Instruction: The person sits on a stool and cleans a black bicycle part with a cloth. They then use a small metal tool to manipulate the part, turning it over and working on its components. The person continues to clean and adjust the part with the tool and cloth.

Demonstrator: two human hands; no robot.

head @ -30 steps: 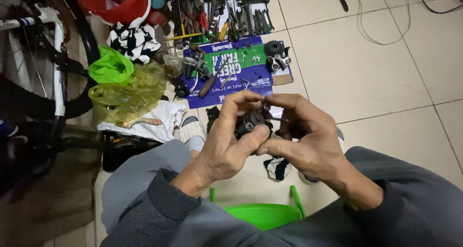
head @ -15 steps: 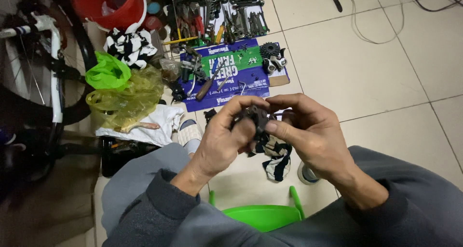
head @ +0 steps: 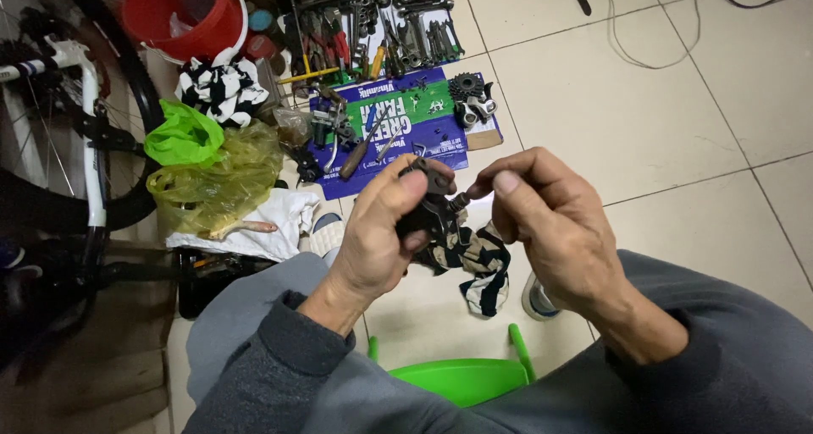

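Fingers of the left hand are clamping a small black bike part above the striped rag; the right hand is pinching its end, work seemingly midway.

Materials and finishes
You hold a matt black metal part; striped cloth rag below; floor tiles smooth, glossy.

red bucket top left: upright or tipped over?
Upright. The red bucket stands on the floor with its round open mouth facing up toward the camera and its rim level. What it holds, if anything, cannot be made out.
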